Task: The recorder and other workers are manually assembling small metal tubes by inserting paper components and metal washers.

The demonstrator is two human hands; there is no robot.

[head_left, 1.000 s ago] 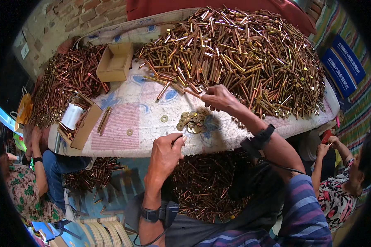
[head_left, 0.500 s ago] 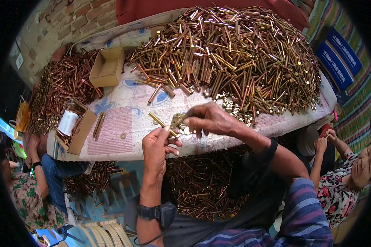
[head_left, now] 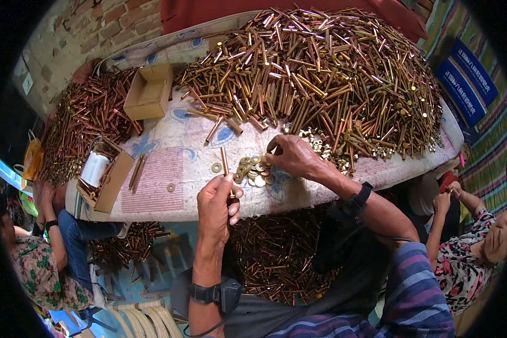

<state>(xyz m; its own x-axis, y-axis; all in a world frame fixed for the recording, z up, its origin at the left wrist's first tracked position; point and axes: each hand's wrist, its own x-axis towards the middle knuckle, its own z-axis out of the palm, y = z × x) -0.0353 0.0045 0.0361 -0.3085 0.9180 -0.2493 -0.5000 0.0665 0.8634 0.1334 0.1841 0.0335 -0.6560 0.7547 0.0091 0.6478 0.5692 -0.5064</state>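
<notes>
My left hand (head_left: 213,205) is closed round a long coppery bolt (head_left: 225,160), which stands nearly upright with its wider end showing below the thumb. Just beyond lies a small heap of brass-coloured washers (head_left: 254,170) on the patterned cloth. My right hand (head_left: 296,155) is bent at the heap's right edge, thumb and fingers curled together; whatever they pinch, if anything, is too small to make out. One loose washer (head_left: 216,167) lies left of the bolt. Small pale nuts (head_left: 321,147) are scattered beyond my right hand.
A large bolt pile (head_left: 321,73) covers the table's far side, another (head_left: 87,118) the left. An open cardboard box (head_left: 147,96) and a box holding a white cylinder (head_left: 110,186) stand at left. More bolts (head_left: 281,248) lie below the table edge. People sit at both sides.
The bolt in my left hand has turned from slanting to nearly upright. My right hand has drawn back from it to the right, uncovering the washer heap.
</notes>
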